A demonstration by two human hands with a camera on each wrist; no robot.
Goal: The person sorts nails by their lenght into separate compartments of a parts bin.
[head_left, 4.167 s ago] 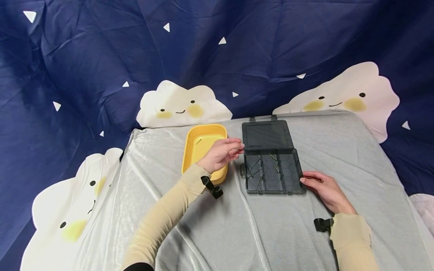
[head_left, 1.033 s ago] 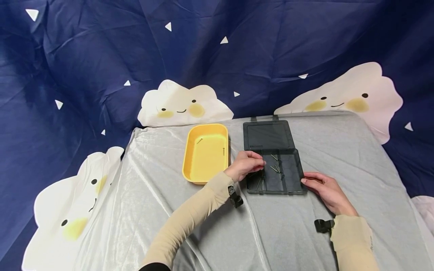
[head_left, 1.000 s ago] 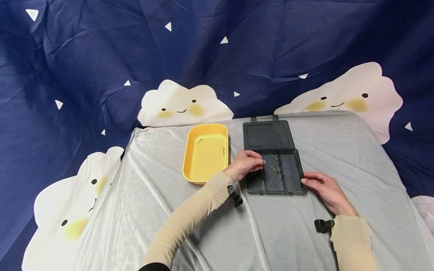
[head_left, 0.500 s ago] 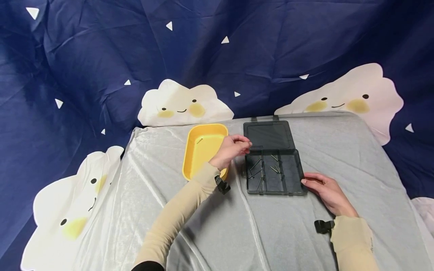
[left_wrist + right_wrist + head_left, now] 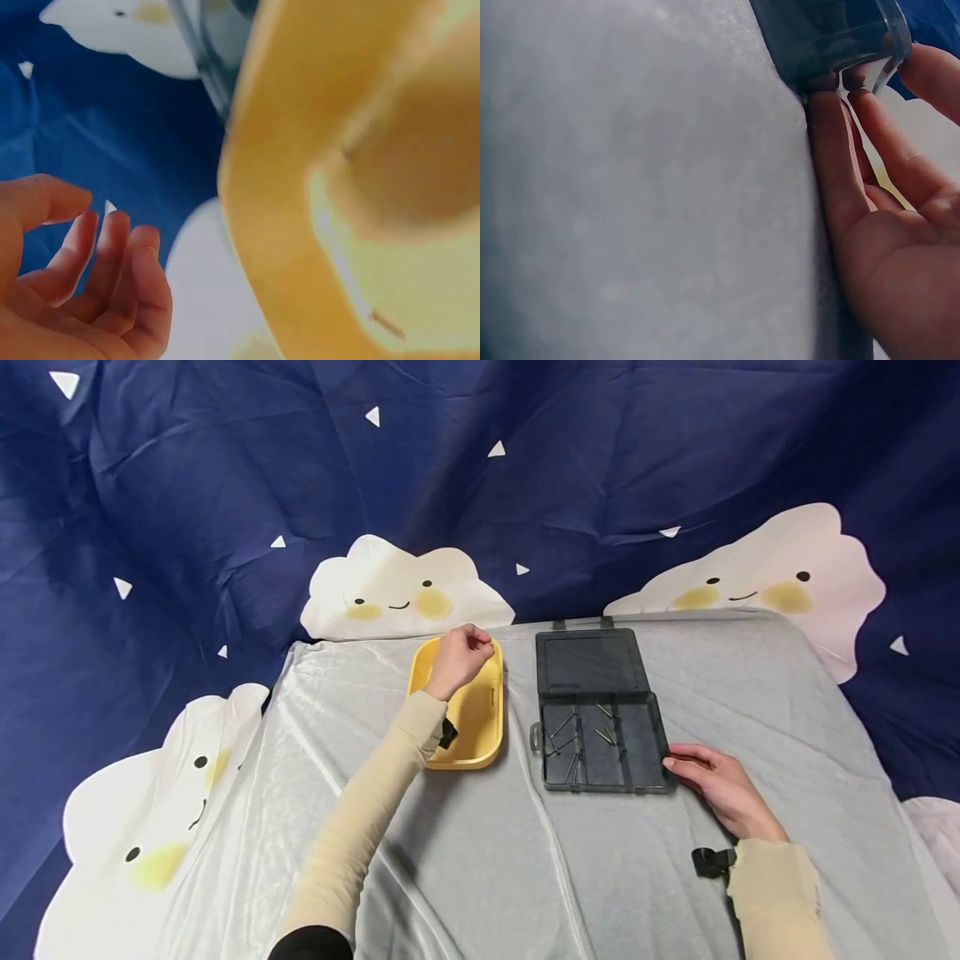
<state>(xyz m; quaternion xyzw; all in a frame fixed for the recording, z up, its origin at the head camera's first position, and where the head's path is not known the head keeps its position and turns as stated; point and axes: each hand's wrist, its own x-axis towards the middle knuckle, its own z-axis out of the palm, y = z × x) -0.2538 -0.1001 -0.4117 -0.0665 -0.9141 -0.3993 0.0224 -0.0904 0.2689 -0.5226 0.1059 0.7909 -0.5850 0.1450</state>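
My left hand [image 5: 459, 660] is over the far part of the yellow tray [image 5: 465, 762], fingers loosely curled, and in the left wrist view I see nothing between thumb and fingertips. One small screw [image 5: 492, 697] lies by the tray's right wall; the left wrist view also shows a screw [image 5: 386, 324] in a corner and a blurred one. To the right sits a dark see-through compartment box [image 5: 607, 788], its lid [image 5: 588, 660] laid back. Dark screws [image 5: 562, 735] fill the left compartment, brass-coloured screws [image 5: 606, 735] the middle one. My right hand [image 5: 723, 789] touches the box's right wall with extended fingertips.
Grey velvety cloth [image 5: 487, 860] covers the table. A dark blue curtain [image 5: 420, 460] with white clouds hangs behind it and to the left. A small latch [image 5: 535, 737] sticks out from the box's left side.
My left hand dipped to the box's left and middle compartments, then swung left over the yellow tray. Compared with the oldest frame, the middle compartment holds another brass screw. The right hand stayed put.
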